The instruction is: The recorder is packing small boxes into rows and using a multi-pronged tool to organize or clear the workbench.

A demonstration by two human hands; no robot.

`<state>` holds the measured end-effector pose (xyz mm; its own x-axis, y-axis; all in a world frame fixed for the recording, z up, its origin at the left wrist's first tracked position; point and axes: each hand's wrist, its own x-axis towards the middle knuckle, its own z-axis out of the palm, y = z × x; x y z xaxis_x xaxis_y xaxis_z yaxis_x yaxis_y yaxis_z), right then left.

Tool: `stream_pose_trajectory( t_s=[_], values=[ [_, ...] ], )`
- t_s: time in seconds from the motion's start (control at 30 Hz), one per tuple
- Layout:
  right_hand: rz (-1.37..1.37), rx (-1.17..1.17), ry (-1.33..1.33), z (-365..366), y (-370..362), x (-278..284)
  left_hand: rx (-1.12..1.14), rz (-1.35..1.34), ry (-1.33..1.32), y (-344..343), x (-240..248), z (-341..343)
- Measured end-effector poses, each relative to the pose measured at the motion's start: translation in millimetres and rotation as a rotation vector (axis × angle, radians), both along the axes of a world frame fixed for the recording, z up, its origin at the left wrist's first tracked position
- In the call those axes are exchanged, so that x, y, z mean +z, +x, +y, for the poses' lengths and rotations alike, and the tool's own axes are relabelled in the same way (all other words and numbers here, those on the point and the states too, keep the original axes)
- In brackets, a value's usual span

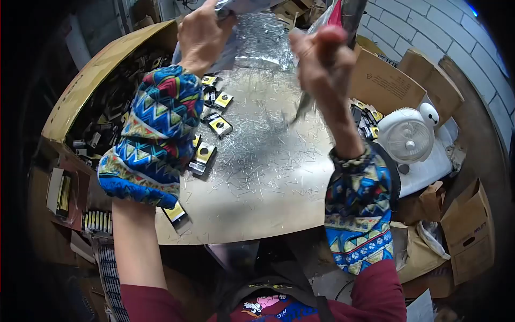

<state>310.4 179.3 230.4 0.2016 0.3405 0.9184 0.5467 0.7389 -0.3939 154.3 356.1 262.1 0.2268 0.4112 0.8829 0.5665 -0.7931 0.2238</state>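
Observation:
Both my hands are raised over the far part of the table. My left hand [203, 37] is closed on a crumpled plastic bag [229, 52], whitish-blue and see-through. My right hand [328, 67], smeared by motion, is curled with the thumb up against plastic sheeting that shows a pink strip [334, 15]. Whether this is the same bag, I cannot tell. Between the hands lies a dense heap of shiny thin metal pins [260, 40]. Loose pins [247, 139] are strewn over the tabletop. Small yellow-and-black boxes [220, 125] sit below my left hand.
A large carton [88, 80] full of dark small boxes stands at the left. At the right are a white fan [406, 134], more small boxes [370, 121] and open cartons [389, 75]. Another brown carton [472, 231] stands lower right. The table [230, 228] has a curved near edge.

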Motion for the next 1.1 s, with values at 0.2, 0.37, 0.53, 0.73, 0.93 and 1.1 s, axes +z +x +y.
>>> stream_pose_trajectory(
  t_s=[0.2,0.37,0.53,0.73,0.93,1.1],
  values=[
    [0.467,-0.048,0.106,26,34,-102,-0.184,-0.124,0.019,46,2,-24],
    [0.489,0.168,0.459,-8,24,11,-0.039,-0.017,0.116,-1,-3,2],
    [0.256,-0.095,0.308,11,32,16,-0.004,0.172,-0.111,0,-42,12],
    [0.534,0.014,0.418,-26,20,62,-0.242,-0.075,0.016,30,-42,10],
    [0.407,-0.027,0.363,-5,9,68,-0.081,0.082,-0.006,14,-25,6],
    [0.234,0.059,0.380,-6,-17,98,0.088,0.169,0.107,-48,7,62]
  ],
)
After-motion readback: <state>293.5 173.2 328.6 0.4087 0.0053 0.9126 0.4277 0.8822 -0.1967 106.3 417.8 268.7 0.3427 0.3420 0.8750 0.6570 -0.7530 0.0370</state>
